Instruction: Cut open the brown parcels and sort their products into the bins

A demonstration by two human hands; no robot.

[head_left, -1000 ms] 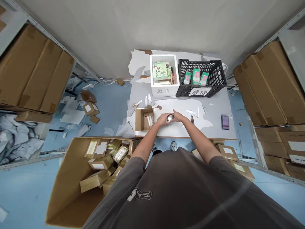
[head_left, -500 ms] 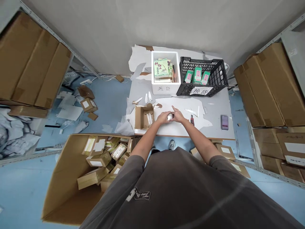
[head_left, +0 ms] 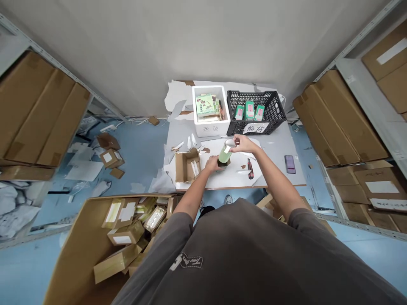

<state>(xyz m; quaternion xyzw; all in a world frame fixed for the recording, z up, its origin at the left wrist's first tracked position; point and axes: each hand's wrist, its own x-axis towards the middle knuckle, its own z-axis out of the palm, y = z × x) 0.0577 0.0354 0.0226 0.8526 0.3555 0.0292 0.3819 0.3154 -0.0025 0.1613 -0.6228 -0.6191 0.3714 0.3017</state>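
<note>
My right hand (head_left: 242,143) pinches the upper rim of a pale green canister (head_left: 224,155), which bears a white patch near its top. The canister stands tilted over the table. My left hand (head_left: 214,163) is closed around its lower end, where a dark band shows; whether that band is part of the canister or of something around it, I cannot tell. Left of my left hand sits an open cardboard box (head_left: 179,168) with white tube-like pieces (head_left: 193,168) inside. A red and black box cutter (head_left: 250,169) lies to the right of the canister.
A white foam box (head_left: 211,129) with small cartons and a black crate (head_left: 233,127) with green packs stand at the table's back. A phone (head_left: 290,164) lies at right. Below left is a large carton (head_left: 68,250) of parcels. Shelves with cardboard boxes flank both sides.
The green canister now shows, raised between my hands. My right hand has lifted to its top. The box cutter is more exposed, and the whole view has shifted slightly.
</note>
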